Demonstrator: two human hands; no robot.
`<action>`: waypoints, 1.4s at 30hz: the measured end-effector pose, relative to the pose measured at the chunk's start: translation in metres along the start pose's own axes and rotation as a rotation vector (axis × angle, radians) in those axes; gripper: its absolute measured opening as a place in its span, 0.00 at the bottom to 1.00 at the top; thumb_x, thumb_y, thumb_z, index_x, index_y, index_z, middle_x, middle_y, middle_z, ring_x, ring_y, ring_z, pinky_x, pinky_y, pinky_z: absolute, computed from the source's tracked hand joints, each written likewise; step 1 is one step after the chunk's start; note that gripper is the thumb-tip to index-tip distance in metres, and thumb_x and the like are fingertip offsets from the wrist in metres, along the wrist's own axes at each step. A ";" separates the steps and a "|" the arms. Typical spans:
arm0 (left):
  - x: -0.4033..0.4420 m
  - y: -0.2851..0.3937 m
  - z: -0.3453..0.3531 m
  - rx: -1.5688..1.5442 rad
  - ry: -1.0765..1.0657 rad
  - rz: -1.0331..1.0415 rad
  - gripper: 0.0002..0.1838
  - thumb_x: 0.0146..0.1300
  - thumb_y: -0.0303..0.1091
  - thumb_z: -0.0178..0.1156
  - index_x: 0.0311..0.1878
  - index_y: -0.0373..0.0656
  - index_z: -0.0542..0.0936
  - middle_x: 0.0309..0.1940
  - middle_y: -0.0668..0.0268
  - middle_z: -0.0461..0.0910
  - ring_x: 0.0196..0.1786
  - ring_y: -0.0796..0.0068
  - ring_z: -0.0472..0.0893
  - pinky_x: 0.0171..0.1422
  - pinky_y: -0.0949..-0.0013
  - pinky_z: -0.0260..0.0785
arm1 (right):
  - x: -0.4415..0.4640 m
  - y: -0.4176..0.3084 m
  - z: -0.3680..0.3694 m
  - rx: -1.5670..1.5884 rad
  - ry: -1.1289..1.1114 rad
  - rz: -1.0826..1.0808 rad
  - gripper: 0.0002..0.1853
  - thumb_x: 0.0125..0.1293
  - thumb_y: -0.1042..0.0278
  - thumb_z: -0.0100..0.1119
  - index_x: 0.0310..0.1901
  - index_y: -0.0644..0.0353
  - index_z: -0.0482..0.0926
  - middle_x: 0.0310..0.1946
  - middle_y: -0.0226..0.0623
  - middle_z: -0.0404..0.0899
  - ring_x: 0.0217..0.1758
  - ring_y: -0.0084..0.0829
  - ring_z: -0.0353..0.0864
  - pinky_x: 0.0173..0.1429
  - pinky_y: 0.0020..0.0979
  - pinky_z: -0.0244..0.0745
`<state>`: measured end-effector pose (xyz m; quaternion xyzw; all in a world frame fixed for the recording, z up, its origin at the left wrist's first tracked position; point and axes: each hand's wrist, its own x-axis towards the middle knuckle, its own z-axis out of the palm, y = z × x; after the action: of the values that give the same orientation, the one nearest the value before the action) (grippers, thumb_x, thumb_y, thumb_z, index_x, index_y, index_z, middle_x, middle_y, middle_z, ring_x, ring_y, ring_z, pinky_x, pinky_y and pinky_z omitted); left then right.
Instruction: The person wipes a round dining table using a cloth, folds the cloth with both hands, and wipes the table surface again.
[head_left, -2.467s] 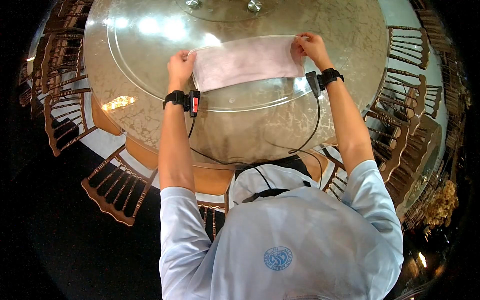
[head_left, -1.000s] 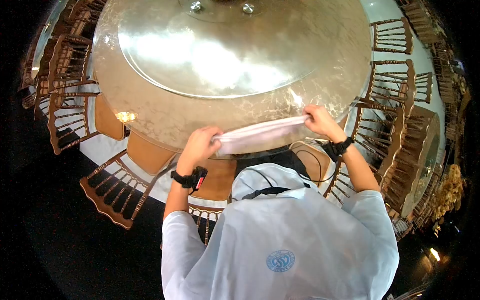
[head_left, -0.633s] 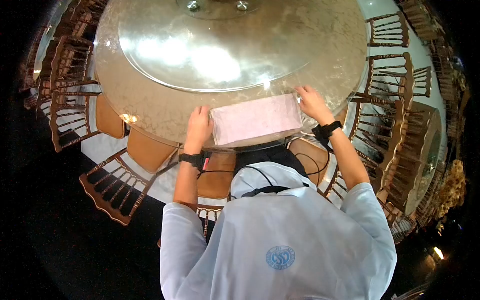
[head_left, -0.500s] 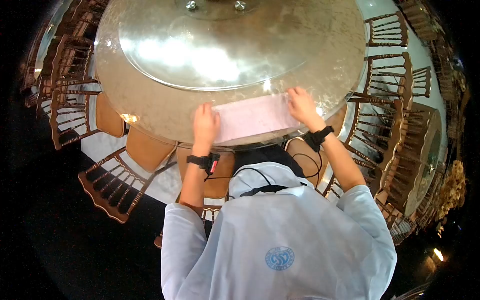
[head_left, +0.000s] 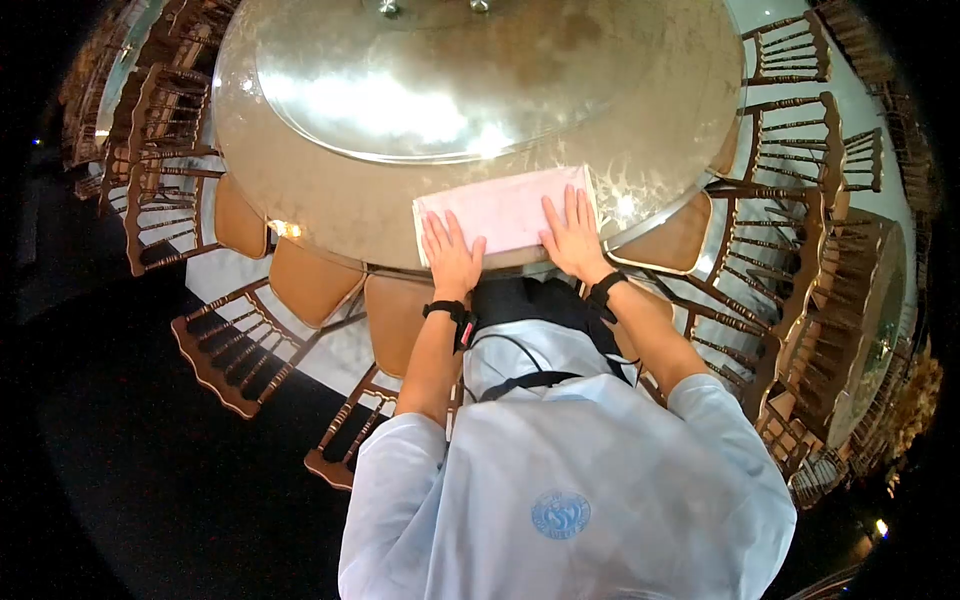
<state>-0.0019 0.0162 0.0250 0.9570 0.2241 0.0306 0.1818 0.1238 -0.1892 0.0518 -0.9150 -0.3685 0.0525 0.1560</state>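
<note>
A pink folded cloth [head_left: 505,213] with pale edges lies flat near the front rim of the round table [head_left: 350,205]. My left hand [head_left: 453,254] rests on the cloth's lower left part, fingers stretched out. On its right part lies my right hand [head_left: 573,232], palm down with the fingers spread and pointing away from me. Both hands press on the cloth's top without gripping it. What is under the palms is hidden.
A round glass turntable [head_left: 420,110] with bright reflections covers the table's middle. Wooden spindle-back chairs with tan seats [head_left: 315,283] ring the table, several on the left and several on the right [head_left: 790,150]. Another table [head_left: 875,330] stands at the far right.
Both hands have let go of the cloth's side edges and now lie flat on it, nearer to me. The cloth lies slightly further from the table's rim. The view has shifted a little.
</note>
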 end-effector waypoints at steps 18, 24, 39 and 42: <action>0.108 -0.019 -0.003 0.065 -0.085 -0.095 0.42 0.63 0.56 0.46 0.71 0.37 0.48 0.71 0.40 0.37 0.74 0.43 0.36 0.73 0.46 0.28 | 0.095 0.017 0.011 -0.085 0.004 0.003 0.31 0.65 0.48 0.43 0.69 0.48 0.57 0.69 0.55 0.50 0.71 0.54 0.48 0.73 0.47 0.42; 0.147 -0.022 -0.009 0.050 -0.101 -0.124 0.42 0.63 0.58 0.45 0.72 0.38 0.47 0.72 0.42 0.35 0.74 0.44 0.34 0.73 0.46 0.27 | 0.136 0.018 0.011 -0.163 -0.126 0.089 0.33 0.66 0.44 0.39 0.70 0.45 0.52 0.69 0.54 0.49 0.71 0.54 0.49 0.74 0.47 0.37; 0.112 -0.017 -0.013 -0.036 -0.186 -0.141 0.45 0.59 0.55 0.49 0.72 0.40 0.45 0.72 0.42 0.33 0.74 0.45 0.33 0.73 0.45 0.25 | 0.106 0.018 0.013 -0.093 -0.043 0.095 0.31 0.62 0.49 0.44 0.68 0.42 0.58 0.69 0.55 0.49 0.71 0.57 0.48 0.73 0.48 0.41; 0.081 -0.013 -0.002 -0.032 -0.171 -0.116 0.45 0.59 0.55 0.49 0.72 0.39 0.45 0.71 0.40 0.34 0.74 0.43 0.32 0.72 0.44 0.25 | 0.077 0.025 0.014 -0.079 0.017 0.037 0.31 0.61 0.49 0.46 0.68 0.42 0.60 0.69 0.55 0.48 0.71 0.55 0.47 0.72 0.48 0.42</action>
<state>0.0655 0.0636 0.0205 0.9385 0.2622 -0.0579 0.2172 0.1931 -0.1502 0.0321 -0.9276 -0.3517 0.0332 0.1217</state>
